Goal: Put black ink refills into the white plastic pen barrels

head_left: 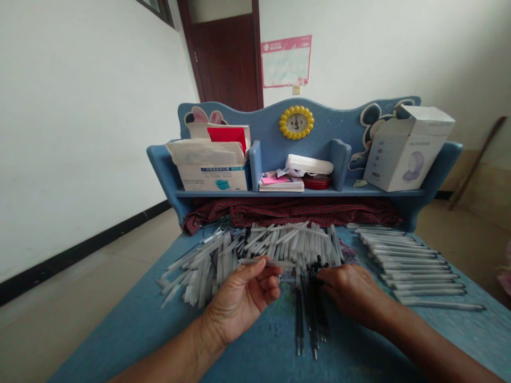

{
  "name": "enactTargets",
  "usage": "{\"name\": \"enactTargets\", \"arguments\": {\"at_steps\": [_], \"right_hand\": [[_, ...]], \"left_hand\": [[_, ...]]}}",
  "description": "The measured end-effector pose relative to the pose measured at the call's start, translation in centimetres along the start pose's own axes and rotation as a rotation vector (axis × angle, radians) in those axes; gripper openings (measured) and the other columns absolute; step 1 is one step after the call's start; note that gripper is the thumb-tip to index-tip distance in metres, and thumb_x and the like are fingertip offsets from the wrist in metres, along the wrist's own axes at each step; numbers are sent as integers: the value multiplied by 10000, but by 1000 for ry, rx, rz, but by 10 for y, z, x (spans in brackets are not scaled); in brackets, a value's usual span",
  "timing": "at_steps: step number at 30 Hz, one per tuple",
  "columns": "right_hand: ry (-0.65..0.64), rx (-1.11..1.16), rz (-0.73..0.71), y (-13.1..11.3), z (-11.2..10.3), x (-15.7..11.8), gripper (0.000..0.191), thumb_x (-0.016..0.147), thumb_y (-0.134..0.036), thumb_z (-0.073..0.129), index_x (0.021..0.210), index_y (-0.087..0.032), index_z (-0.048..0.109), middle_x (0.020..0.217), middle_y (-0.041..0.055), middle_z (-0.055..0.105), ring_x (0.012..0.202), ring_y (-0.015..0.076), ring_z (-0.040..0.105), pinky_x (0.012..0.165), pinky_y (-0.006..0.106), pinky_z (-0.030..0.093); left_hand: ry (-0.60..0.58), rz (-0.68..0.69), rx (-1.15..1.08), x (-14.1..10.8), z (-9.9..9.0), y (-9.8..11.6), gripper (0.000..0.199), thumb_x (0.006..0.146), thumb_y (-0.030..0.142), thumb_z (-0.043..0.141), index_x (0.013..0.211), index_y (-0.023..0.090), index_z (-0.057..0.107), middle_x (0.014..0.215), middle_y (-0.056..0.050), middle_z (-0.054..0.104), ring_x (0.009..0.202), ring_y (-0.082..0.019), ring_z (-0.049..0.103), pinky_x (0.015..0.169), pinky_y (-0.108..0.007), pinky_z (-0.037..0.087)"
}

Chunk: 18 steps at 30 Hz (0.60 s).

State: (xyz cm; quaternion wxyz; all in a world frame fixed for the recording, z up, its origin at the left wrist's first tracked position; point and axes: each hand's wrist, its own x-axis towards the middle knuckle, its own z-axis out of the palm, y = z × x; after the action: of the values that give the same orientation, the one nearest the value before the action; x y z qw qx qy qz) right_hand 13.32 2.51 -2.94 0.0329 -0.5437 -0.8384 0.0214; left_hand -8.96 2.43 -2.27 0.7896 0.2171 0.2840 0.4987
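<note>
My left hand (pixel 245 298) pinches a translucent pen barrel (pixel 281 263) between thumb and curled fingers, the barrel lying roughly level and pointing right. My right hand (pixel 351 292) is closed with its fingertips down among small black pen parts (pixel 318 266); what they grip is hidden. Just below the fingertips, several dark ink refills (pixel 300 319) lie side by side, tips toward me. Behind both hands spreads a heap of frosted pen barrels (pixel 289 242), with more loose barrels (pixel 199 276) at the left. On the right lies a row of pens with dark ends (pixel 419 266).
A blue desk (pixel 159 340) carries a raised shelf (pixel 279 194). On it stand a mask box (pixel 215 175), a stack of papers (pixel 281 185), and a white carton (pixel 407 154). A yellow clock (pixel 296 122) is on the backboard. Checked red cloth (pixel 295 211) lies beneath the shelf.
</note>
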Motion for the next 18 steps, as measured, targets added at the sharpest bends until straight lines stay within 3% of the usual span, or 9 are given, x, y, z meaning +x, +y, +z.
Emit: {"name": "enactTargets", "arguments": {"at_steps": [4, 7, 9, 14, 18], "right_hand": [[4, 22, 41, 3, 1, 2, 167, 791, -191, 430, 775, -201, 596, 697, 61, 660, 680, 196, 624, 533, 252, 294], [43, 167, -4, 6, -2, 2, 166, 791, -185, 432, 747, -184, 592, 673, 36, 638, 651, 156, 597, 554, 237, 318], [79, 385, -43, 6, -5, 1, 151, 788, -187, 444, 729, -177, 583, 651, 9, 612, 623, 127, 568, 558, 222, 339], [103, 1206, -7, -10, -11, -5, 94, 737, -251, 569, 763, -161, 578, 660, 1, 616, 620, 124, 574, 581, 221, 435], [183, 1421, 43, -24, -11, -11, 164, 666, -287, 676, 743, -159, 607, 657, 4, 625, 612, 125, 575, 596, 235, 461]], "left_hand": [[6, 0, 14, 0, -1, -1, 56, 735, 128, 599, 763, 117, 647, 713, -97, 686, 552, -117, 600, 542, -244, 488], [1, 0, 33, -1, -2, -3, 66, 743, 129, 590, 765, 110, 649, 720, -98, 686, 554, -118, 601, 545, -248, 492], [3, -3, 45, -1, -2, -3, 71, 748, 136, 588, 767, 108, 650, 721, -98, 687, 553, -117, 601, 547, -250, 494], [18, -8, 65, -1, -1, -5, 51, 740, 136, 603, 754, 115, 647, 710, -93, 689, 542, -112, 600, 554, -251, 497], [6, -17, 88, -3, 1, -6, 49, 725, 135, 619, 767, 127, 642, 716, -90, 691, 556, -117, 607, 545, -238, 491]]}}
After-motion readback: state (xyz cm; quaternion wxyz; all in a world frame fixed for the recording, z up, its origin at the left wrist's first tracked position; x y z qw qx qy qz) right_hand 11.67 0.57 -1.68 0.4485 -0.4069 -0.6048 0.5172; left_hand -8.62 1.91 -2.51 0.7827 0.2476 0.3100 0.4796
